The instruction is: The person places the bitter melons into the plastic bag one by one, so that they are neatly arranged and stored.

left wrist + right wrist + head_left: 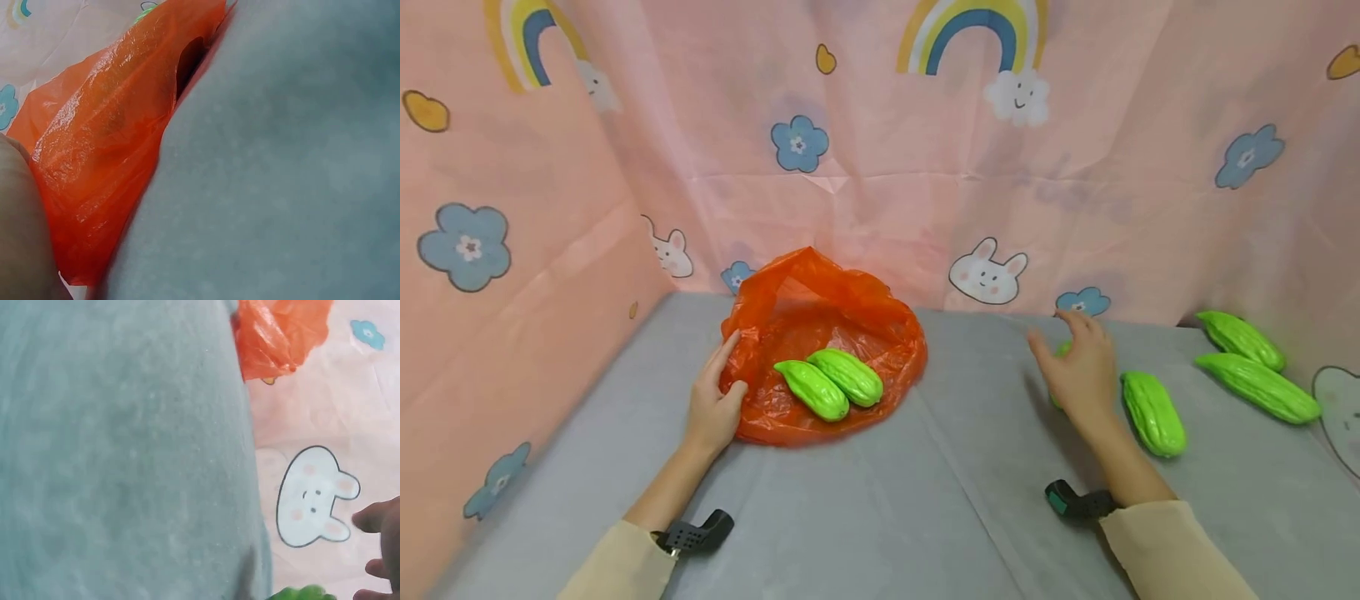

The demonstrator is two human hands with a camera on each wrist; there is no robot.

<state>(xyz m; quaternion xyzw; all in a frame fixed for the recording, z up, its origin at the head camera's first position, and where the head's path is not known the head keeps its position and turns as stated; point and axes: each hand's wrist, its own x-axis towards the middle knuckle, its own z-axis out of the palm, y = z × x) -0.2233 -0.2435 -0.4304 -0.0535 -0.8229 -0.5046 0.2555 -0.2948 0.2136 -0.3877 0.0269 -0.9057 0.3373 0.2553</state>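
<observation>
An orange plastic bag [904,333] lies with its mouth facing the head camera. Two bright green bitter melons, a left one [814,392] and a right one [848,375], rest side by side in it. My left hand [713,408] holds the bag's left edge, thumb over the rim; the left wrist view shows the bag's side [106,156] close by. My right hand [1084,367] is over another bitter melon [1057,400], fingers spread and holding nothing. That melon is mostly hidden behind the hand; the right wrist view shows a green tip [305,593] below the fingertips.
Just right of my right hand lies a bitter melon [1153,414]. Two more, an upper one [1240,340] and a lower one [1258,387], lie by the right wall. Pink printed cloth [880,208] walls in the grey-covered table [850,517].
</observation>
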